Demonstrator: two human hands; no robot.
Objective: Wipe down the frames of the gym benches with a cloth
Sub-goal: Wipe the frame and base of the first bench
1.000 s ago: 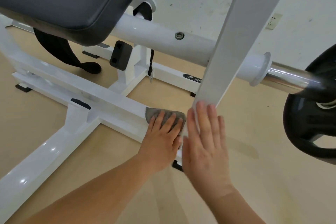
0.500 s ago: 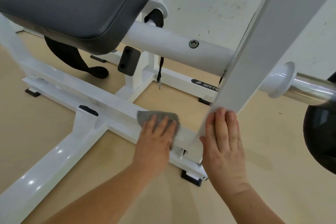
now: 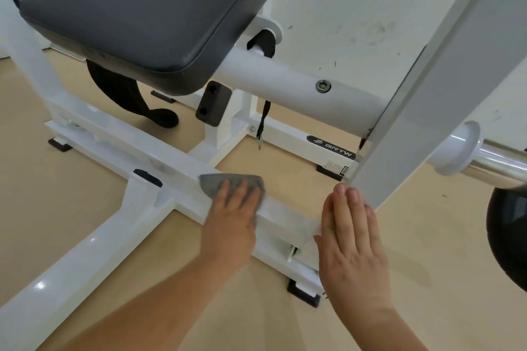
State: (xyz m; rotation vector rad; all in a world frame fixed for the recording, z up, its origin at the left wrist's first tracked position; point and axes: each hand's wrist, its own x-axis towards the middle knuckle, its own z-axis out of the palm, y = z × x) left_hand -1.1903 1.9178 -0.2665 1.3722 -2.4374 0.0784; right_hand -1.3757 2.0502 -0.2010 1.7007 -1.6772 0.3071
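Observation:
A grey cloth (image 3: pixel 225 182) lies on the low white base bar (image 3: pixel 119 137) of the bench frame. My left hand (image 3: pixel 232 219) presses flat on the cloth with straight fingers. My right hand (image 3: pixel 352 234) rests flat, fingers together, against the lower end of the slanted white upright (image 3: pixel 433 100). Above the base bar hangs the dark padded seat (image 3: pixel 137 8). A thick white tube (image 3: pixel 285 85) runs under the seat toward the upright.
A chrome barbell sleeve (image 3: pixel 496 164) with a black weight plate (image 3: pixel 510 236) sticks out at the right. Black rubber feet (image 3: pixel 303 292) sit under the frame on the tan floor. A white leg (image 3: pixel 74 259) runs toward me at the left. A scuffed white wall (image 3: pixel 356 8) is behind.
My left hand has slid the cloth leftward along the base bar, away from the upright. My right hand stays against the upright's lower end. The view has shifted.

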